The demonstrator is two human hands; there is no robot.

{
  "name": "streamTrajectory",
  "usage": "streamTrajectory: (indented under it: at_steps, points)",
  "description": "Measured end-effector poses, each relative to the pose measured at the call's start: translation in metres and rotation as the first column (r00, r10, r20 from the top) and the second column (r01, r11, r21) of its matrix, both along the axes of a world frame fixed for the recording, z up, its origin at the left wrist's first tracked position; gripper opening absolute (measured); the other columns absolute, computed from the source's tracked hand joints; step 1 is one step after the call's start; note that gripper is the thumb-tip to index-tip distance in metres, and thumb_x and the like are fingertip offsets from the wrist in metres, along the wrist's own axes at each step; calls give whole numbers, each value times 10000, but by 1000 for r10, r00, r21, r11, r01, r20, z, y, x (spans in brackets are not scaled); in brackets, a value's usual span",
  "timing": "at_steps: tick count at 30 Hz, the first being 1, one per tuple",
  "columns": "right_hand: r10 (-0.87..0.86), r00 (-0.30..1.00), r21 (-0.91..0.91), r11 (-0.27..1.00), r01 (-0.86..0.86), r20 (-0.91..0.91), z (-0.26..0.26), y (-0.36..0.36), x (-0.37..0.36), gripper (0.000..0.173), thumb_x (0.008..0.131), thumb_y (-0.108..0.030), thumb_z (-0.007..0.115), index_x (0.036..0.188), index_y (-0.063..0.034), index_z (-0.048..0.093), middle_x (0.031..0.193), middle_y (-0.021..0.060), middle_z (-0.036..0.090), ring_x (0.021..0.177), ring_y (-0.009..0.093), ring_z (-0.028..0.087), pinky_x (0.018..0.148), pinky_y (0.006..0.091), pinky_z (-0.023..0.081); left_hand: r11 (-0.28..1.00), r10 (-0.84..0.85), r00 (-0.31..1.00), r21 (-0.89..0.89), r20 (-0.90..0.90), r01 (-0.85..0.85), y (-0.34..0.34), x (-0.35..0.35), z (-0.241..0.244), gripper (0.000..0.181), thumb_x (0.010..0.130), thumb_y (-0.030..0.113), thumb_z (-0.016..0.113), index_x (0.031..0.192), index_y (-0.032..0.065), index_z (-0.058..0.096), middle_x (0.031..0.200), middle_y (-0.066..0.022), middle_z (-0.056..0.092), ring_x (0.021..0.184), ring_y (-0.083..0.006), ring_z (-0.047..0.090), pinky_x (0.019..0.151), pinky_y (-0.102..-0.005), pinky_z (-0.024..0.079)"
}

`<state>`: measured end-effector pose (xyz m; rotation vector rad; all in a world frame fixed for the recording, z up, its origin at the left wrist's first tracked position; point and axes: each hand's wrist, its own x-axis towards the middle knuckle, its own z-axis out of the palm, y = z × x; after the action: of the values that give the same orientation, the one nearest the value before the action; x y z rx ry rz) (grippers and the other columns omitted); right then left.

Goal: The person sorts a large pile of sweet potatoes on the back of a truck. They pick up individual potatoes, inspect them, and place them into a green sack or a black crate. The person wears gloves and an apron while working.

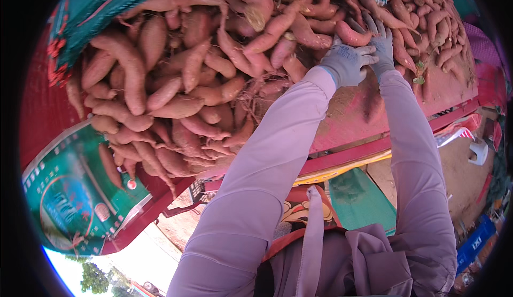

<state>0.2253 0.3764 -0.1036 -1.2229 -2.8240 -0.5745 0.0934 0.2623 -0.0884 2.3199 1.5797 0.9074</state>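
Observation:
Both my hands wear grey gloves and are at the near edge of a large heap of reddish sweet potatoes [196, 64]. My left hand [346, 64] has its fingers around a short, curved sweet potato [353, 35], partly hiding it. Just right of it, my right hand [380, 42] reaches into the heap with fingers stretched out and apart, touching the roots there. I see nothing held in it. The heap lies on a red, soil-dusted surface [348, 116], bare in front of my wrists.
Green woven sacking [108, 12] lies over the heap's far left, and a printed green sack [80, 189] hangs over the left edge. Smaller sweet potatoes [441, 24] spread to the far right. Below are a yellow edge [344, 171], a green sheet [360, 197] and a blue box [475, 243].

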Motion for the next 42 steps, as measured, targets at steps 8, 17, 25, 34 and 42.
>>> streamTrajectory:
  at_steps: [8,17,25,34,42]
  points:
    - [-190,499,-199,979,36,-845,50,-147,-36,548,874,-138,619,1391,-11,488,1383,237,508,1251,440,482,1094,508,364,984,137,967,-140,214,-108,-109,-74,103,468,870,117,632,1337,90,604,1247,-136,651,1171,-346,591,1006,-423,455]
    - [-118,919,-560,819,-124,-375,65,-225,-68,1017,656,-540,795,1513,-229,344,1366,66,492,1228,282,491,934,544,408,801,-76,796,-512,-601,-310,-263,-86,58,1070,698,607,740,1552,138,298,1604,-163,253,1486,-416,198,1159,-637,161]
    - [-237,850,-478,878,-19,-470,23,-175,-41,704,790,-438,723,1422,-224,501,1225,104,593,1105,325,581,883,503,455,806,3,818,-483,-575,-342,-218,-63,31,1002,753,614,708,1558,189,288,1600,-124,275,1473,-322,266,1125,-700,142]
    - [-216,663,-388,914,-121,-717,-41,-62,18,565,749,-229,763,1293,-150,630,1179,65,578,1072,298,556,954,406,437,962,142,881,-148,-452,-231,-72,-19,0,746,801,495,707,1478,332,440,1264,-130,533,1194,-339,510,1103,-657,247]
    - [-155,691,-295,951,-88,-706,3,-70,14,573,738,-274,783,1283,-174,637,1183,66,593,1050,313,557,966,396,429,937,187,849,-169,-494,-305,-81,-15,10,701,825,412,702,1471,358,435,1260,-152,524,1191,-353,499,1087,-623,267]
